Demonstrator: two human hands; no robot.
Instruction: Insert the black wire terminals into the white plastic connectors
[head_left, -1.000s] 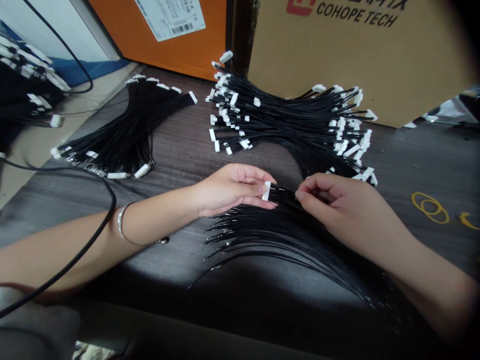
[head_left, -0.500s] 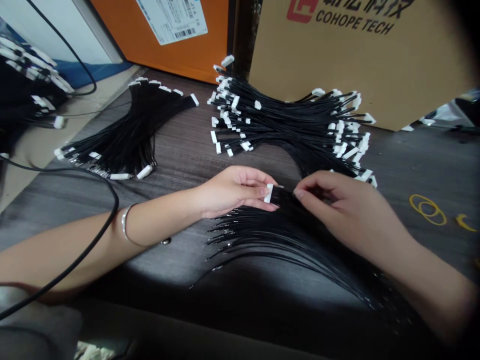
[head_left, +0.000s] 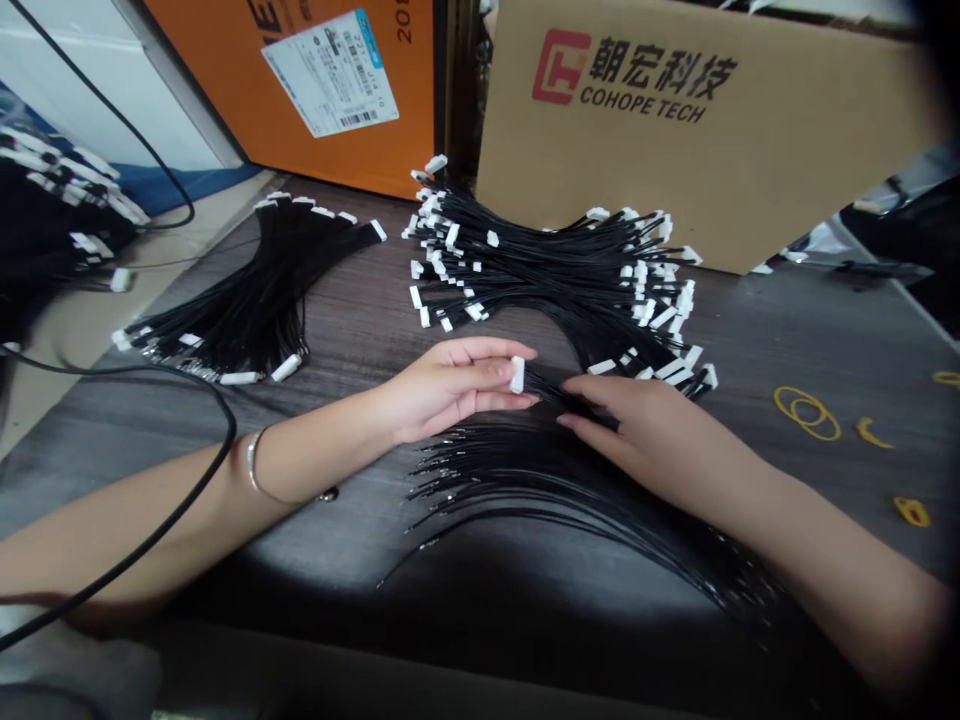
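Between the thumb and fingers of my left hand (head_left: 461, 388) is a small white connector housing (head_left: 517, 375), with black wires (head_left: 544, 386) running out of it to the right. My right hand (head_left: 626, 415) is curled around those wires, a short way from the housing. Its fingertips partly hide them. Just below both hands, a fan of loose black wires (head_left: 517, 480) with small metal terminals at their left ends lies on the dark table. These loose wires pass beneath my right hand and forearm.
A big pile of black wire harnesses (head_left: 525, 260) with white connectors lies behind my hands; another bundle (head_left: 255, 280) is at left. A brown carton (head_left: 600, 170) and an orange box (head_left: 352, 150) stand behind. Yellow rubber bands (head_left: 806, 413) lie at right. A black cable crosses my left forearm.
The view has tilted up and shifted right. My right hand has gone from a fingertip pinch near the housing to a wider grasp around the wires. My left hand still holds the connector housing.
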